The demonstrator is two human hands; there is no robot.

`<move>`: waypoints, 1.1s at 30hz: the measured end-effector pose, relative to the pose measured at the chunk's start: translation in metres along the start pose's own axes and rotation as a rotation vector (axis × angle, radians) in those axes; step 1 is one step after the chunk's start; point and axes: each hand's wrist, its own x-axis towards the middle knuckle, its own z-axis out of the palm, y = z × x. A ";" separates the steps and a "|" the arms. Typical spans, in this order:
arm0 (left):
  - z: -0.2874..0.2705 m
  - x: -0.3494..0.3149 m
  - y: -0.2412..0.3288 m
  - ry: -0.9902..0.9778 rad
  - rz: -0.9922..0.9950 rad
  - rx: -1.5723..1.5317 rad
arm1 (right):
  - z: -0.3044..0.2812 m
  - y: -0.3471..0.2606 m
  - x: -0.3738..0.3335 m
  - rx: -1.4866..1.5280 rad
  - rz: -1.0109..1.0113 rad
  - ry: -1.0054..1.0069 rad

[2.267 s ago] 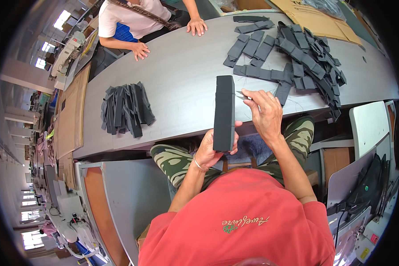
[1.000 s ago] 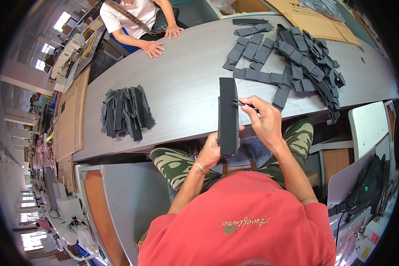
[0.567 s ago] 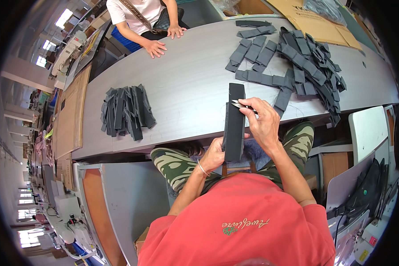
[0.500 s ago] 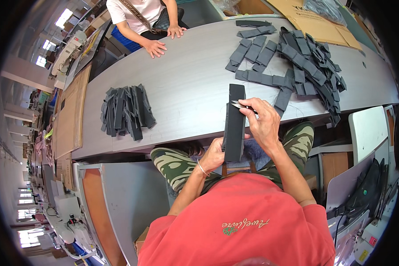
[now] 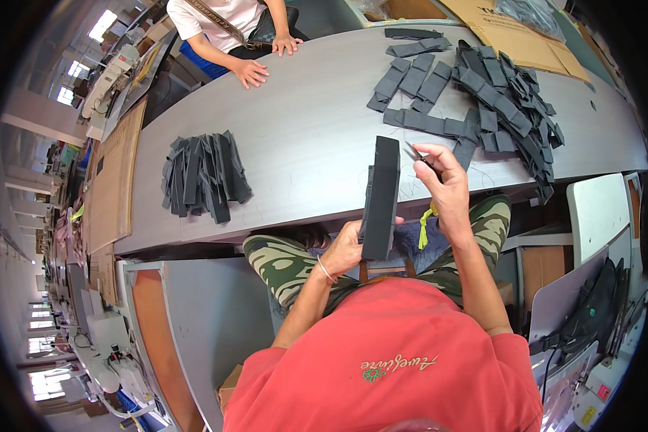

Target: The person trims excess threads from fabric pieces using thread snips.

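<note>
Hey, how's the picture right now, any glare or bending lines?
Head view: sheen on the grey table, its edges bowed by the fisheye; head view: windows at left washed out white; head view: dark strip in the left hand nearly featureless.

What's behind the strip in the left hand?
Fingertip of the left hand, showing past the strip on its right; table beyond. Most of that finger and some table edge are covered.
</note>
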 end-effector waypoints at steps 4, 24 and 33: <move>0.000 -0.001 0.002 0.075 0.023 -0.057 | -0.010 -0.045 -0.013 0.708 -0.026 -0.274; -0.002 -0.001 0.012 0.275 0.149 -0.232 | -0.014 -0.201 -0.071 1.004 -0.697 -0.638; -0.007 -0.003 0.006 0.336 0.168 -0.240 | 0.007 -0.203 -0.067 1.032 -0.647 -0.683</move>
